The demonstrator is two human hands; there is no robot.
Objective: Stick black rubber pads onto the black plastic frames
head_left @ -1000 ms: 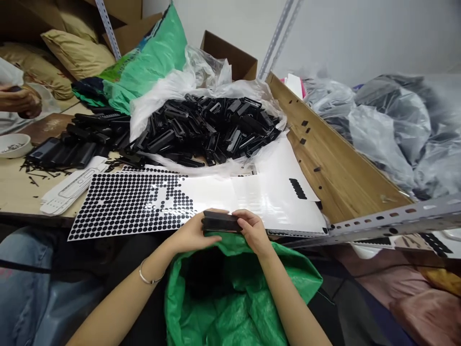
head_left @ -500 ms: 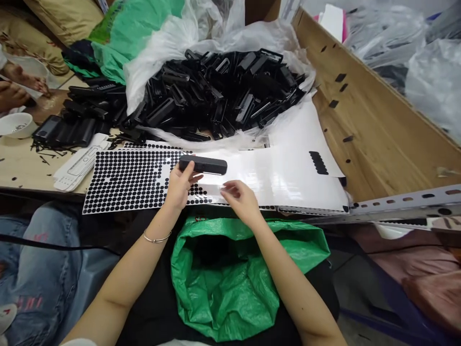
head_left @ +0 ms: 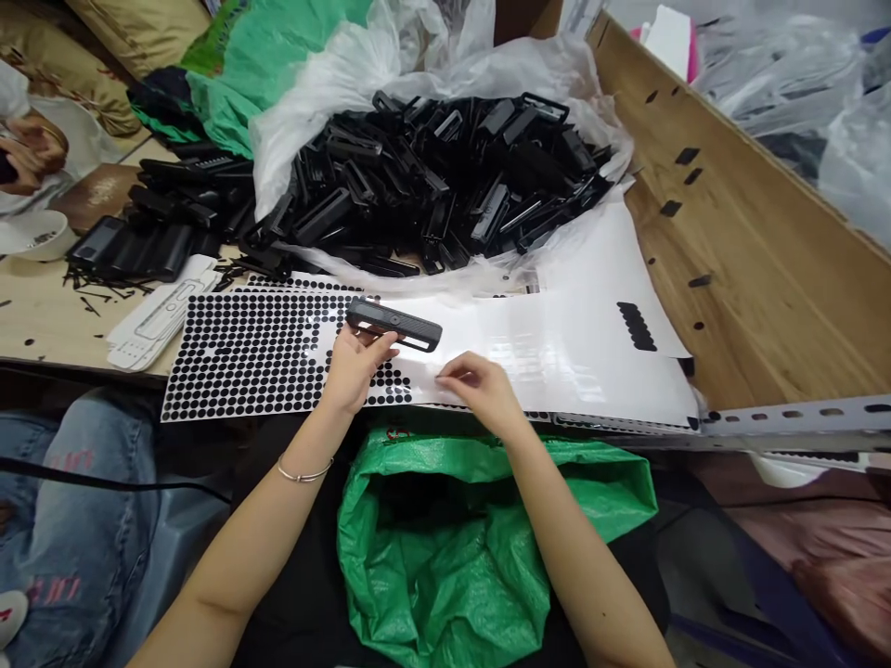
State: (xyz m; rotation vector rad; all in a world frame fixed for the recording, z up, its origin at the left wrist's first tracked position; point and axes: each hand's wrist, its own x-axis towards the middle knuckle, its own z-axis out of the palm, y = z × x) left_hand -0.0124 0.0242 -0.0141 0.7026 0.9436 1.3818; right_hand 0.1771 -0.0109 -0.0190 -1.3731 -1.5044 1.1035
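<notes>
My left hand (head_left: 354, 365) grips a long black plastic casing (head_left: 410, 327) by its left end. The casing lies tilted over a white sheet of round black stickers (head_left: 240, 353), with a slot along its near edge. My right hand (head_left: 484, 390) is pinched just right of and below the casing, above the bare part of the sheet. Something small and dark may show at its fingertips, too small to make out. An open green woven bag (head_left: 445, 584) sits on my lap beneath both forearms.
A heap of black plastic casings (head_left: 445, 186) fills a translucent plastic bag (head_left: 299, 111) behind the sheet. At left are white cut-out sheets (head_left: 157, 315), a white bowl (head_left: 45, 243) and another person's hand (head_left: 34, 153). A wooden board (head_left: 752, 241) rises at right.
My left hand has turned the casing, so its slotted side now shows. My right fingers have closed into a tighter pinch. The other person's hands have drawn back at the left.
</notes>
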